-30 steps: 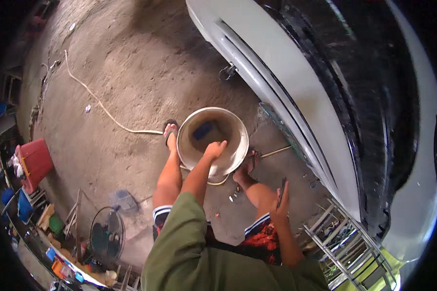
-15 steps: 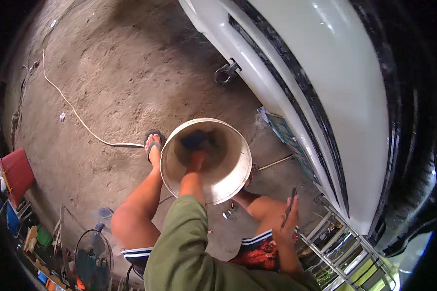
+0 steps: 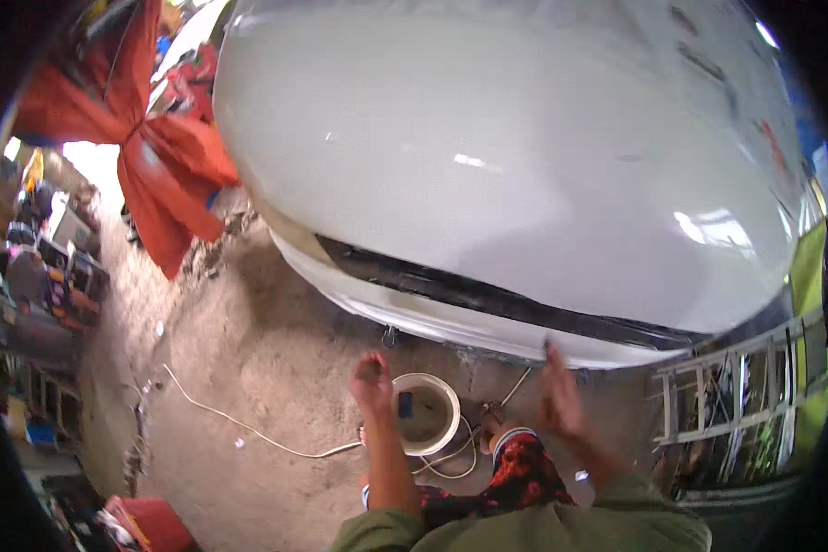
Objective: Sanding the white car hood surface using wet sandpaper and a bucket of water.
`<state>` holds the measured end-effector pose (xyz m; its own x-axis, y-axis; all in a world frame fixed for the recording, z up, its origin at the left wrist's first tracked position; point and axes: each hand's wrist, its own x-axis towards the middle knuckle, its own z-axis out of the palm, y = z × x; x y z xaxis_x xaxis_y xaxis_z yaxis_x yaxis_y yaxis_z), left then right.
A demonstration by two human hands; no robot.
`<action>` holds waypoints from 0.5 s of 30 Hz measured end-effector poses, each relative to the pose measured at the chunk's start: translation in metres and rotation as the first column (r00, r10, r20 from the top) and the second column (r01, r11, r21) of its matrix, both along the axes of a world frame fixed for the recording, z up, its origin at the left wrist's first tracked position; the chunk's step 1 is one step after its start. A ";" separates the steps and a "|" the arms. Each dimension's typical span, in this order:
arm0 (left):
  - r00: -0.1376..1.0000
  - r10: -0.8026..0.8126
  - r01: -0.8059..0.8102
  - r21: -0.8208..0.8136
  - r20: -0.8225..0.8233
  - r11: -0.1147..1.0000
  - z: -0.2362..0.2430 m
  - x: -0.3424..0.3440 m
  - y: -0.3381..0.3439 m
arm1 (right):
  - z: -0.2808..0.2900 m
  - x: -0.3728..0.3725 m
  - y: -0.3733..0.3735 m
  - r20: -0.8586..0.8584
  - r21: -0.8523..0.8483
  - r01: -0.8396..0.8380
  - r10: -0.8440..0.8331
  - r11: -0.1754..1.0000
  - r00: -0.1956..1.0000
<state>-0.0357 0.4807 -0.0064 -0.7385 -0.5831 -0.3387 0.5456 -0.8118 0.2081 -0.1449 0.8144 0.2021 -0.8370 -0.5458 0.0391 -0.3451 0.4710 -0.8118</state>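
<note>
My left hand (image 3: 372,385) is raised in front of me, its fingers curled round something small and dark that I cannot make out. My right hand (image 3: 558,396), blurred, grips a thin dark flat object pointing upward. Below and between them is a white bucket (image 3: 444,402) of murky water with a blue object (image 3: 405,405) inside. Beyond my hands rises the white hood (image 3: 497,166) of a vehicle, with a dark grille strip (image 3: 451,290) along its front.
An orange cover (image 3: 166,193) hangs at upper left over cluttered goods. An aluminium ladder (image 3: 708,386) leans at the right. A pale cord (image 3: 294,451) crosses the concrete floor (image 3: 212,331) around the bucket. A red bin (image 3: 147,524) sits at bottom left.
My left hand has come up out of the bucket. My view has tilted up, bringing the whole hood and the orange cover into sight. My right hand still grips the thin object.
</note>
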 end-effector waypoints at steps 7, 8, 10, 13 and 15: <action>0.915 -0.393 0.383 -0.496 0.088 0.780 0.390 -0.174 0.001 | 0.211 -0.200 -0.011 -0.837 0.451 0.217 0.325 0.866 0.440; 0.875 -0.462 0.459 -0.549 0.143 0.699 0.430 -0.205 0.024 | 0.218 -0.215 -0.023 -0.829 0.444 0.192 0.319 0.875 0.460; 0.814 -0.499 0.540 -0.702 0.296 0.464 0.479 -0.254 0.044 | 0.228 -0.230 -0.080 -0.824 0.407 0.061 0.338 0.911 0.454; 0.750 -0.412 0.606 -0.788 0.518 0.112 0.538 -0.315 0.113 | 0.218 -0.259 -0.156 -0.717 0.270 -0.154 0.305 0.950 0.627; 0.726 -0.415 0.591 -0.806 0.549 -0.034 0.549 -0.337 0.125 | 0.216 -0.263 -0.143 -0.754 0.321 -0.150 0.348 0.935 0.556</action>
